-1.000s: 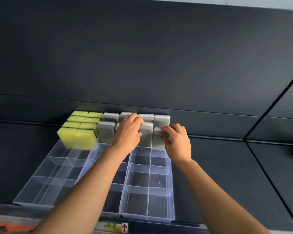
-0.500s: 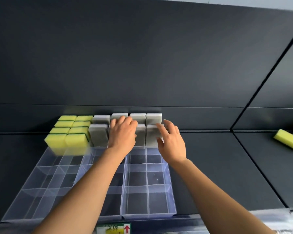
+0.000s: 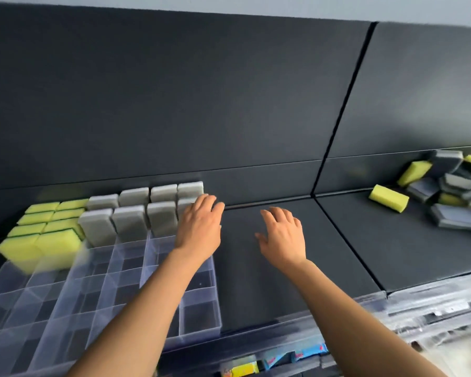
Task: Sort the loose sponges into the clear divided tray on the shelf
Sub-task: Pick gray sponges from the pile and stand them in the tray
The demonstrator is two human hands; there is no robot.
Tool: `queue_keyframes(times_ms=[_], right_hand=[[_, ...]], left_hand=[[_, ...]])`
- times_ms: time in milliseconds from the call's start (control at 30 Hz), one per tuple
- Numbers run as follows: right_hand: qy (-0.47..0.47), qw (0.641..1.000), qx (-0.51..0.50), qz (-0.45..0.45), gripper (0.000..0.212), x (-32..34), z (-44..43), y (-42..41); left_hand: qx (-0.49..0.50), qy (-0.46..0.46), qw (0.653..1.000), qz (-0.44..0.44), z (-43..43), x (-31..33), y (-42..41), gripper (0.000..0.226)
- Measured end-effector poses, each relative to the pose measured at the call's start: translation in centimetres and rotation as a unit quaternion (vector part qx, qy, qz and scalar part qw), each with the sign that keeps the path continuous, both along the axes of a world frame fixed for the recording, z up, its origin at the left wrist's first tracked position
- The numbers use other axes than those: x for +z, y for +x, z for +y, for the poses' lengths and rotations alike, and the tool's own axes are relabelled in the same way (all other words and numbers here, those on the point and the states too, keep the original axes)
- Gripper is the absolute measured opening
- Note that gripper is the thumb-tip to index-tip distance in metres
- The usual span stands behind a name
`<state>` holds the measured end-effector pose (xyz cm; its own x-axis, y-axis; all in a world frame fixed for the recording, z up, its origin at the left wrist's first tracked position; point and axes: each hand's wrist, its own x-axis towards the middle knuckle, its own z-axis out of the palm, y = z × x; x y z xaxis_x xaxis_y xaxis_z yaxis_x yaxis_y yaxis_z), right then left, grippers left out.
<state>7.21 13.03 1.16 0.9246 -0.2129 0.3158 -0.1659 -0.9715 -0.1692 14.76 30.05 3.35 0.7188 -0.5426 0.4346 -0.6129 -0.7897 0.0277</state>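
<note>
My left hand (image 3: pixel 199 227), fingers loosely extended and empty, is over the back right corner of the clear divided plastic tray (image 3: pixel 200 331), whose rear cells hold upright grey rectangular sponges (image 3: pixel 128 223) and yellow rectangular sponges (image 3: pixel 38 240). My right hand (image 3: pixel 282 238), fingers spread and empty, hovers over the black shelf (image 3: pixel 250 281) beside the tray. The loose sponges (image 3: pixel 457 186) lie heaped far right.

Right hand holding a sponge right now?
No, the right hand is spread open over the dark shelf with nothing in its fingers.
</note>
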Motion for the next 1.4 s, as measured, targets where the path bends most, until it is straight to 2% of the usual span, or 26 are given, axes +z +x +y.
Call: queue_keyframes(times_ms=[233,500,700,967,1233,1300,1400], right_hand=[[-0.015,0.997,-0.043,0.055,0.051,0.2,-10.5,-6.4],[-0.019,0.993,-0.095,0.073,0.045,0.1,-21.8,-12.2],[-0.012,0.988,-0.133,0.078,0.048,0.5,-28.9,-14.4],[-0.009,0.982,-0.177,0.068,0.051,0.5,-37.8,-14.3],[-0.084,0.978,-0.191,0.013,0.037,1.6,-46.2,-11.8],[-0.096,0.977,-0.191,-0.003,0.04,1.9,-47.9,-11.0],[-0.126,0.974,-0.188,0.023,0.047,2.1,-50.0,-10.2]], left_hand=[[-0.017,0.032,0.999,0.021,-10.3,-1.2,-4.6,0.039],[-0.055,0.024,0.997,0.056,-22.1,-1.8,-9.7,0.038],[-0.094,0.024,0.992,0.075,-29.9,-1.6,-11.0,0.039],[-0.131,0.027,0.988,0.082,-39.9,-1.2,-9.5,0.038],[-0.203,0.008,0.971,0.123,-50.1,-1.5,-8.1,0.035],[-0.229,0.025,0.964,0.133,-52.2,-1.8,-8.0,0.043],[-0.26,0.05,0.952,0.154,-54.8,-2.3,-8.0,0.056]])
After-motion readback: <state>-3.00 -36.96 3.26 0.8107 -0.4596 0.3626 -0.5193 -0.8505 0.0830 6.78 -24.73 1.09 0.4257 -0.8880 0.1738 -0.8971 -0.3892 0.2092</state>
